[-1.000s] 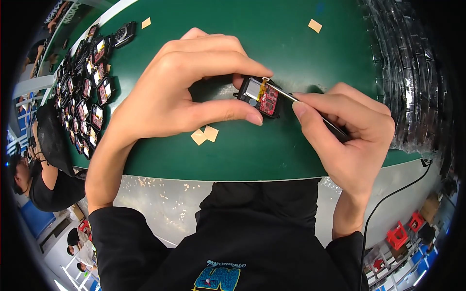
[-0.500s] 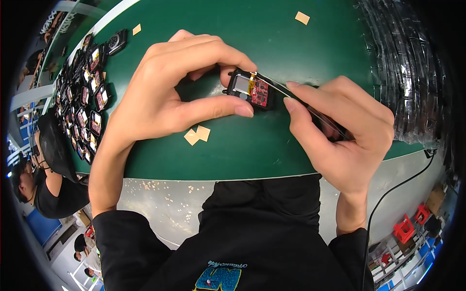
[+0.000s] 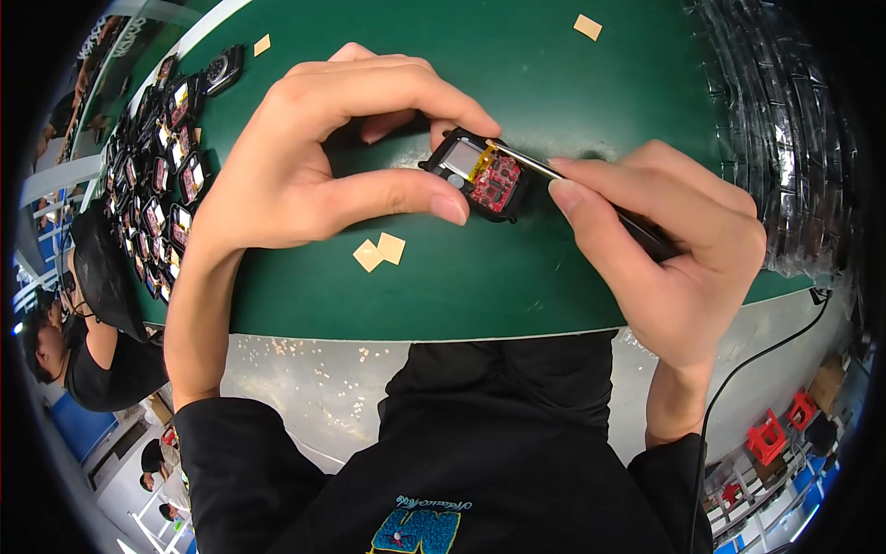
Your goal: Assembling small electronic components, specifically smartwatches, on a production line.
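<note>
My left hand (image 3: pixel 341 152) holds a small black watch case (image 3: pixel 513 205) by its left side, thumb below and fingers above. Inside the case sit a silver battery (image 3: pixel 461 158), yellow tape and a red circuit board (image 3: pixel 496 182). Between thumb and fingertips, my right hand (image 3: pixel 669 231) pinches a pair of tweezers (image 3: pixel 535 163). Their tip meets the upper edge of the case, beside the yellow tape and near my left fingertip. Whether the tips grip anything is too small to tell. Two beige paper squares (image 3: pixel 379 250) lie on the green table below my left hand.
Many similar opened watch cases (image 3: pixel 157 180) are heaped at the table's left. Stacked clear plastic trays (image 3: pixel 771 138) line the right side. Another beige square (image 3: pixel 588 27) lies at the far side. A black cable (image 3: pixel 738 369) hangs at the right, and a person (image 3: pixel 101 355) sits at left.
The watch case has turned slightly clockwise in my left hand. My right hand has shifted a little to the right, and the tweezers' tip stays at the case's upper edge.
</note>
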`<state>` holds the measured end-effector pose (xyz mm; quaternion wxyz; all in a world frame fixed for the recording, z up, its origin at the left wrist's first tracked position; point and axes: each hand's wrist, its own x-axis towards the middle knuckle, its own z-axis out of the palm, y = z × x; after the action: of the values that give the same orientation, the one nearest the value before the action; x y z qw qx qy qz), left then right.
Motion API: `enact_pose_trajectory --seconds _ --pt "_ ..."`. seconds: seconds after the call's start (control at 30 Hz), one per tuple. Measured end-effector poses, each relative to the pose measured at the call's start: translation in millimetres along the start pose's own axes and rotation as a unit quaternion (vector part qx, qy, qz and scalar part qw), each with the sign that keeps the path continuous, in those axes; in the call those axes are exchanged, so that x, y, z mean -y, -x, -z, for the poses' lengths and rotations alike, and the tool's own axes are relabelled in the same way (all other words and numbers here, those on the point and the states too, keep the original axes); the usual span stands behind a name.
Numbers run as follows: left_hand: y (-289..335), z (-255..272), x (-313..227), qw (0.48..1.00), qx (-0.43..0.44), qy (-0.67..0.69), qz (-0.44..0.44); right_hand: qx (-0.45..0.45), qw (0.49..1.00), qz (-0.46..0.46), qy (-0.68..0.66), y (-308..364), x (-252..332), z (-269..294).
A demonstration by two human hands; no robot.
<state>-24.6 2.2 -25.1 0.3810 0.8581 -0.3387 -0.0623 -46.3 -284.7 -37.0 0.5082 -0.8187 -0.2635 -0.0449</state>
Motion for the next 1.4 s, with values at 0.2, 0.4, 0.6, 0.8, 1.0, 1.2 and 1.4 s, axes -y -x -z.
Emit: enact_pose_trajectory --seconds 0.2,0.4,0.6,0.8,1.0,1.2,1.4 --pt "-0.5 3.6 3.3 1.0 0.026 0.004 -0.012 0.022 0.999 -0.024 -0.014 0.0 0.7 3.8" --pt "-1.7 3.7 2.1 0.999 0.033 -0.01 -0.029 0.027 0.999 -0.028 -0.016 -0.1 -0.2 2.7" --pt "-1.3 3.5 0.9 0.998 0.038 -0.027 -0.033 0.029 0.999 -0.028 -0.017 2.7 -1.9 1.3" --pt "-3.0 4.4 0.0 0.998 0.041 -0.025 -0.038 0.039 0.999 -0.02 -0.003 1.9 -0.3 4.8" --pt "-1.2 2.5 -1.2 0.999 0.041 -0.016 -0.024 0.05 0.999 -0.017 -0.002 1.8 -1.7 2.4" --pt "-6.2 4.4 -3.6 0.998 0.041 -0.021 -0.046 0.044 0.999 -0.007 -0.005 0.6 2.0 3.8" --pt "-3.1 5.3 -3.3 0.996 0.051 -0.045 -0.06 0.043 0.999 -0.007 0.0 2.2 1.5 0.9"
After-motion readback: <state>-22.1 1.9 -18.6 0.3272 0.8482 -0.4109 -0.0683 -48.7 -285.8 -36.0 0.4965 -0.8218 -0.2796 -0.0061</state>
